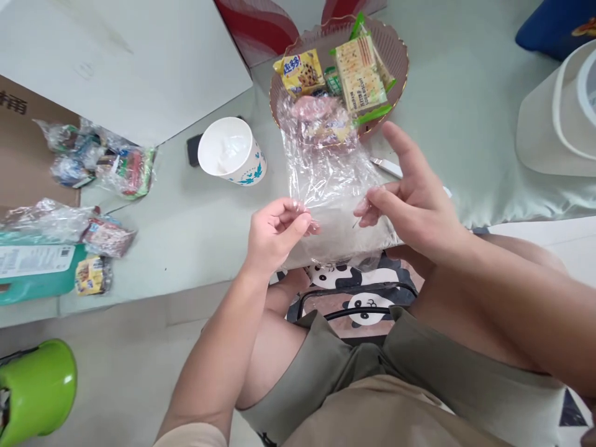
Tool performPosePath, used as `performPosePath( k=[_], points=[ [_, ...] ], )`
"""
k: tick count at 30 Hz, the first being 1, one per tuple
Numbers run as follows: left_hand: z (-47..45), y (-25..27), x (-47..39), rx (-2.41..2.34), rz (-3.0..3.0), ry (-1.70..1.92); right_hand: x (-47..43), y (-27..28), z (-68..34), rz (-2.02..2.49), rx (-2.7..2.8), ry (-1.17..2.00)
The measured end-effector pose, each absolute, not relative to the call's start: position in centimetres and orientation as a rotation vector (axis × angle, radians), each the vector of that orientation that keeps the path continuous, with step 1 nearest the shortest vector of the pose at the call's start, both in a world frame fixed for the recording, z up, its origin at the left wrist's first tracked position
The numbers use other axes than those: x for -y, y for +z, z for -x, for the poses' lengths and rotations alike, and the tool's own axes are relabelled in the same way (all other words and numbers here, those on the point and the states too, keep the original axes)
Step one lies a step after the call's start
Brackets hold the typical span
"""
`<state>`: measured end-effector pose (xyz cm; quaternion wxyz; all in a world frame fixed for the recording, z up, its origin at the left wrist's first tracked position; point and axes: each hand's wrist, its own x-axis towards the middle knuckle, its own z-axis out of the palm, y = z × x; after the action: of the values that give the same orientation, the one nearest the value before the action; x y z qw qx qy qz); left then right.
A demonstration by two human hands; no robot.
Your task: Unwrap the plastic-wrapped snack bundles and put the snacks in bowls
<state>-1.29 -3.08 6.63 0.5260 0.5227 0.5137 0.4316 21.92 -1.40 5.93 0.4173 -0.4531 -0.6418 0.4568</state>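
A slim white tool (388, 167) is partly hidden behind the right hand (416, 202); its index finger sticks out, thumb near curled fingers, and whether these grip anything I cannot tell. Apart from it, the left hand (274, 233) pinches a clear plastic bag (326, 180) on the counter (177, 230). Glare obscures the bag's far end, over the snack basket (395, 56).

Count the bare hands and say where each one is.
2. The left hand is at the left side of the clear plastic bag; the right hand is at its right side, forefinger extended toward the gold-rimmed tray. No others show.
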Motion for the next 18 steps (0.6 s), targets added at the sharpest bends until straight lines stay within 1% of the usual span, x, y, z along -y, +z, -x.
performPosePath(
  k=[3,6,8,12,16,18],
  points=[
    [2.2,7.2,3.9,-1.181,-1.365,1.166,2.2,7.1,-22.4,1.066,1.647,1.137],
    [2.9,7.5,4.6,-1.105,-1.678,1.227,2.6,7.4,-22.7,0.907,1.822,1.027],
    [3.2,7.6,4.7,-1.13,-1.926,1.179,2.6,7.2,-22.7,0.842,1.942,0.878],
    [3.2,7.3,4.3,-1.328,-2.269,1.09,2.3,7.0,-21.9,0.977,2.059,0.543],
    [2.8,7.4,4.5,-1.363,-2.44,1.195,2.4,7.4,-21.3,1.091,2.043,0.243],
    [2.6,7.8,4.8,-1.367,-2.45,1.272,2.5,7.6,-21.3,1.052,2.036,0.176]
  ],
)
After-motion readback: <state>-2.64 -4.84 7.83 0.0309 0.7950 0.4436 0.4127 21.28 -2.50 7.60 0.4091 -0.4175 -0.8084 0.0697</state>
